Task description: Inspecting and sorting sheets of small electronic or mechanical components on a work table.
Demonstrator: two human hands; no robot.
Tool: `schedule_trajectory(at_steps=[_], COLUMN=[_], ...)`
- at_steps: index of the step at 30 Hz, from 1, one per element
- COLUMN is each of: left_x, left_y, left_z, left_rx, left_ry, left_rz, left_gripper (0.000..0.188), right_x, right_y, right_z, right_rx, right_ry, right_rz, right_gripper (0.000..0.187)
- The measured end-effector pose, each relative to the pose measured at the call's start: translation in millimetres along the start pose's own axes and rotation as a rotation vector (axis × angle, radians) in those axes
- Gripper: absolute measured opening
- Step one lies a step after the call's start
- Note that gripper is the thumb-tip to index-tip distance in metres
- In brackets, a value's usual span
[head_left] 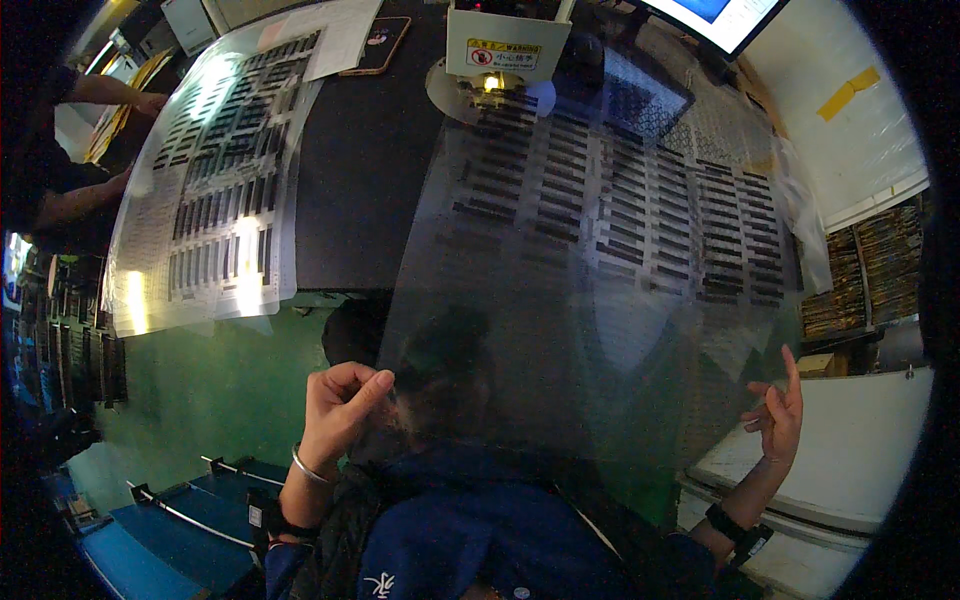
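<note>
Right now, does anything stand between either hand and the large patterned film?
Nothing visible does. The left hand appears to pinch the large patterned film near its near left corner; the right hand is by its right edge, with no object between, though whether it touches is unclear.

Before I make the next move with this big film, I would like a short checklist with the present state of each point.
1. Left hand pinching the film at its left edge: ok.
2. Right hand holding the film: cannot tell; one finger is extended.
3. Film wholly on the table: not ok; its near part overhangs.
4. Gap to the other film: ok; bare table shows between.
5. Phone away from the held film: ok.
</note>
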State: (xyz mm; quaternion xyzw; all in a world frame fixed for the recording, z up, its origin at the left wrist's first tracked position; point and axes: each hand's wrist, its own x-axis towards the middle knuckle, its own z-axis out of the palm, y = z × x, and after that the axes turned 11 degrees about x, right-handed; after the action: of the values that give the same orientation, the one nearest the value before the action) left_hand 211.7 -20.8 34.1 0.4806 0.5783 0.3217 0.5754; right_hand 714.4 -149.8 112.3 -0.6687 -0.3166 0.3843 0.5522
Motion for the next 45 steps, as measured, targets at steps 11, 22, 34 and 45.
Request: schedule_trajectory(at_steps=[11,22,34,45], left_x=[1,2,1,-2], left_y=[2,0,0,-3], left_z=[2,2,2,3], left_rx=[-0.003,-0.029,-0.020,-0.019], left_ry=[0.014,0.017,-0.011,-0.011], left_rz=[-0.003,0.020,0.036,0.017], left_gripper=[0.021,0.020,0.019,0.020], right_x=[0,-2,-2,-4], right_y=[-4,-8,-10,-9], right_z=[4,12,12,7], right_rx=[-0.036,-0.051,-0.009,-0.005], right_ry=[0.030,0.064,0.035,0.016], right_rz=[0.012,0.009,0.008,0.002], right_gripper=[0.067,0.072,0.067,0.068])
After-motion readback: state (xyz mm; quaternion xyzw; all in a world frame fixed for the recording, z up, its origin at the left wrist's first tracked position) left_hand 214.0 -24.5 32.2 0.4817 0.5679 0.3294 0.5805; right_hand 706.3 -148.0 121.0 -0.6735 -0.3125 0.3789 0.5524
